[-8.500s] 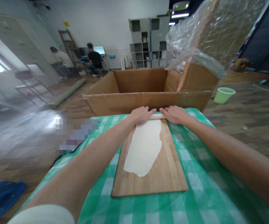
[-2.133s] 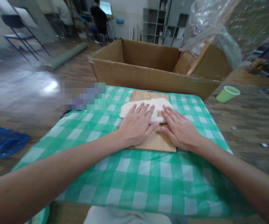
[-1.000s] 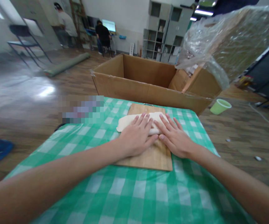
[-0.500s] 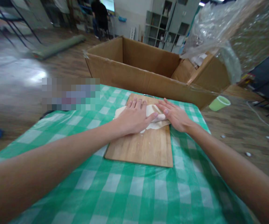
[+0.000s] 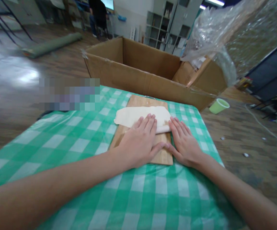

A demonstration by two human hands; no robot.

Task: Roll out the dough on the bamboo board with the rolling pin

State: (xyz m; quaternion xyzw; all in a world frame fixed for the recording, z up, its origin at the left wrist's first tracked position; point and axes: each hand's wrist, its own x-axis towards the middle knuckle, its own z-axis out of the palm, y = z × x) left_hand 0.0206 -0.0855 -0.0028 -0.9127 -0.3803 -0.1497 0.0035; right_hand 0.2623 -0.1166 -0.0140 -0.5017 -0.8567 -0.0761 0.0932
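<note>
Both hands lie flat and open, palms down. The left hand (image 5: 140, 142) and right hand (image 5: 184, 145) sit side by side, thumbs almost touching, with the fingertips pressing a pale rolling pin (image 5: 163, 129) at the near edge of the dough (image 5: 138, 115).

Half a second ago they were further up the cutting board (image 5: 161, 156), with the dough bunched under them. Now they have drawn back toward its near end, and the sheet lies flatter and wider, so the rolling seems to be spreading it sideways.

The dough's left tip overhangs the board's left edge. The palms rest over the board's near edge, so little board is left on this side. The checked surface (image 5: 85, 143) is open to the left and in front. The cardboard box (image 5: 140, 80) stands close behind the board.
</note>
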